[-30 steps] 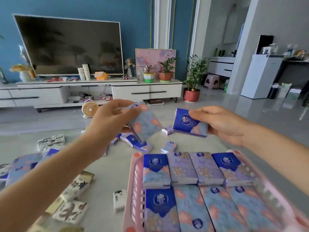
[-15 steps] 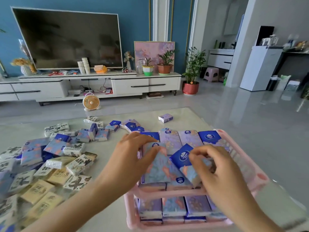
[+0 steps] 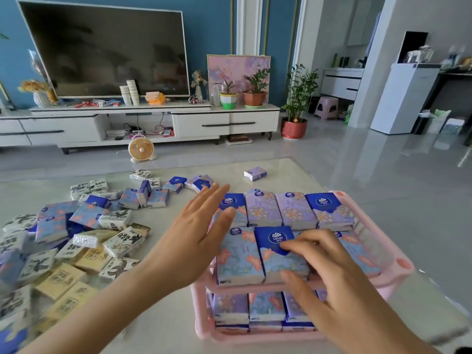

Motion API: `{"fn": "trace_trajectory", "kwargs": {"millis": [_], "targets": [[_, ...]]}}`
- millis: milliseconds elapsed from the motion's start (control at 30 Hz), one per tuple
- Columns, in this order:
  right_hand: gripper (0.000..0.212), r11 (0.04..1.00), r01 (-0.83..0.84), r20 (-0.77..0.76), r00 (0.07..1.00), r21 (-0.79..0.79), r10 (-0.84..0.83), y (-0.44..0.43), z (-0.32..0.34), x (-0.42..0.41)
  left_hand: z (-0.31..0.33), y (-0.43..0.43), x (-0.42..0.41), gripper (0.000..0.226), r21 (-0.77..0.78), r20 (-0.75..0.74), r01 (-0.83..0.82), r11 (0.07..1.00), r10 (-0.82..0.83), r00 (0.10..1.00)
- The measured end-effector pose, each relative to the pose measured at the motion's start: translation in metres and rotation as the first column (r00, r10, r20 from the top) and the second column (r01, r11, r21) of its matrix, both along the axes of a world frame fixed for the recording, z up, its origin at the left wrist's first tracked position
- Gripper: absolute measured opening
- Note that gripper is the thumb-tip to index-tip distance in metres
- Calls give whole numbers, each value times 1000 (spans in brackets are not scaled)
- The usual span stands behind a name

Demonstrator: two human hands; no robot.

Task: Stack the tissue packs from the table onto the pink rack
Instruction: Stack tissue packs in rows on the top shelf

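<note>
Looking down through the head camera, I see my right hand [image 3: 332, 284] on a blue-topped Vinda pack [image 3: 274, 254] in the front row of the pink rack's [image 3: 399, 264] top tier. Its fingers [image 3: 301, 245] are bent over the pack's top face and the thumb sits against its near end, so the pack is held lightly between them while it lies flat. Touching it on the left is a light-blue pack [image 3: 237, 256] with orange flowers, also flat.

My left hand [image 3: 196, 236] is flat, fingers straight and spread wide, holding nothing. It is at the rack's left edge and hides part of the back-left pack; I cannot tell whether it touches anything.

Behind the front row, the back row [image 3: 265, 209] runs side by side across the tier. The lower tier [image 3: 267, 306] is filled with more packs. The rack stands on the pale surface [image 3: 166, 325], and a heap of loose tissue packs [image 3: 84, 238] lies to its left, blue, white and yellow. One purple pack [image 3: 255, 173] sits alone near the far edge.
</note>
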State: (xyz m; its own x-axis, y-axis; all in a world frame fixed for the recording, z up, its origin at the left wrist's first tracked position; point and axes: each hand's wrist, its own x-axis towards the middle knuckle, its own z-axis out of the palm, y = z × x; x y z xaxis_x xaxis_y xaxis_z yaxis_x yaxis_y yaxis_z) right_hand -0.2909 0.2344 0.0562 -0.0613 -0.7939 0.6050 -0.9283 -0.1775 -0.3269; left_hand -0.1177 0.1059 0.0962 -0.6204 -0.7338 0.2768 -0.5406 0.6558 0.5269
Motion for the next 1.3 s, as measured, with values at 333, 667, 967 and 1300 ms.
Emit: {"fn": "trace_trajectory", "kwargs": {"millis": [333,667,967,1300], "targets": [[26,996,-84,44,995,-6,84,-9,-1,-3,6,-6,8,124,240,436,172,956,-264,861],[30,992,-123,-2,992,32,123,-8,4,-5,0,-9,8,112,195,449,178,964,-249,858],[29,991,-128,-74,989,46,131,-45,75,-33,25,-44,23,78,224,-110,17,974,8,994],[24,854,83,-17,996,514,-87,-218,91,-88,-20,-162,-15,30,105,47,-132,986,128,991]]}}
